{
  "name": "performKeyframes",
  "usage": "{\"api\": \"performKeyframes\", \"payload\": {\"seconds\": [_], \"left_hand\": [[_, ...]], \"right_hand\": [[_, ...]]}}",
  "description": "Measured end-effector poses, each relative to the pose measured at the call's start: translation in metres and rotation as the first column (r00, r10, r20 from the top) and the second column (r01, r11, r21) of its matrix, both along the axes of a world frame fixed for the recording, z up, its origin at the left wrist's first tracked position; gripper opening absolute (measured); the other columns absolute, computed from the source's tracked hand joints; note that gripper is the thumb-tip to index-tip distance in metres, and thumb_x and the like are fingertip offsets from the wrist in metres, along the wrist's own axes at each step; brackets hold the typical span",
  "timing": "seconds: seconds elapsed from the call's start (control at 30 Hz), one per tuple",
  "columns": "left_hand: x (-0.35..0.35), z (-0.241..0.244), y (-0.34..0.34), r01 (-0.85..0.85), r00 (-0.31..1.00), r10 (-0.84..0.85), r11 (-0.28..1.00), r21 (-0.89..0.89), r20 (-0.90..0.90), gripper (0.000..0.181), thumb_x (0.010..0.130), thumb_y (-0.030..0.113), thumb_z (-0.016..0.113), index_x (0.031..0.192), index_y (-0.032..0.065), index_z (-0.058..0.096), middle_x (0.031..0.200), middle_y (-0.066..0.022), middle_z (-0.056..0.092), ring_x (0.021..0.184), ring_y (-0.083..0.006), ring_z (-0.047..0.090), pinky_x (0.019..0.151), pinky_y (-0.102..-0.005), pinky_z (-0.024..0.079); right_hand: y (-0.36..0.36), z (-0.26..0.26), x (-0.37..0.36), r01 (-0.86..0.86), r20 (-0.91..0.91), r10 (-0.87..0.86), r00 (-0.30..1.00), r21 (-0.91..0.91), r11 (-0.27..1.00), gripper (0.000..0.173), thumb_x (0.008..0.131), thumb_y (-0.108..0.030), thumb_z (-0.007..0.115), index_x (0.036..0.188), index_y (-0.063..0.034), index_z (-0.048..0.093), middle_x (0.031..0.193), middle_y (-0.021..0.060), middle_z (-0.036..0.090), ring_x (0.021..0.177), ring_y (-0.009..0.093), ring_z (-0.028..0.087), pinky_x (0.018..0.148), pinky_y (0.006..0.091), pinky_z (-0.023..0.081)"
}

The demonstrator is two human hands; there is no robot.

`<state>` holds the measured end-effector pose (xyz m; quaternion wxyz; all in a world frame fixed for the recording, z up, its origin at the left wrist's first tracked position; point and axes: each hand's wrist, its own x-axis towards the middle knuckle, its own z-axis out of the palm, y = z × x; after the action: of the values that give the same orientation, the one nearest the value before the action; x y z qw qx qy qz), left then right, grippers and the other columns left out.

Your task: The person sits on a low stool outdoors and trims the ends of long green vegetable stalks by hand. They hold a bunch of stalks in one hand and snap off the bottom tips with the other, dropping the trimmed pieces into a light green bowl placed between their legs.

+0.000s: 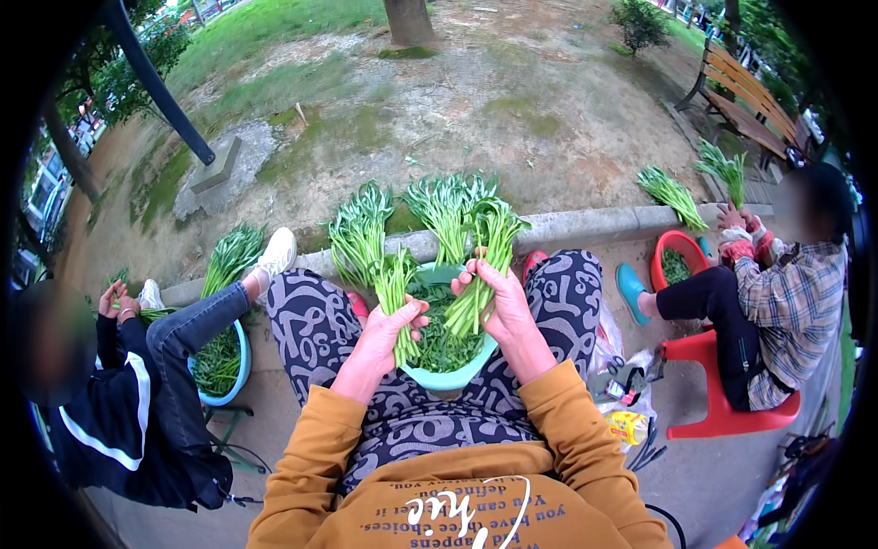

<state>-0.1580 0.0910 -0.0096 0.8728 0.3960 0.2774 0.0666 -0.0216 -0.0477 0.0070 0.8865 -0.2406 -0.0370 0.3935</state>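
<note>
My left hand is closed around a small bunch of leafy green stems, tilted with the leaves pointing away from me. A thicker bunch of the same greens is gripped in my right hand, its cut ends hanging over the bowl. Between my knees sits a light-blue plastic basin, filled with loose green leaves and stems. Just beyond it, two larger bunches of greens, one at left and one at centre, lean on the stone curb.
At left, a seated person works beside a blue basin of greens. At right, another person on a red plastic stool holds greens over a red basin. Plastic bags and scissors lie by my right leg.
</note>
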Motion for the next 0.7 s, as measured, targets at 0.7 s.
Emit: {"api": "performKeyframes", "payload": {"seconds": [0.7], "left_hand": [[-0.017,0.058,-0.038,0.058,0.996,-0.082,0.853,0.518,0.023,0.014,0.085,0.005,0.055,0.097,-0.0009,0.054,0.086,-0.0108,0.064,0.068,-0.0145,0.063,0.054,-0.0230,0.046]], "right_hand": [[0.000,0.055,-0.041,0.191,0.382,-0.087,0.920,-0.241,0.952,0.035,0.089,-0.012,0.059,0.120,-0.0044,0.043,0.089,0.0062,0.059,0.078,0.012,0.057,0.070,0.0259,0.049]]}}
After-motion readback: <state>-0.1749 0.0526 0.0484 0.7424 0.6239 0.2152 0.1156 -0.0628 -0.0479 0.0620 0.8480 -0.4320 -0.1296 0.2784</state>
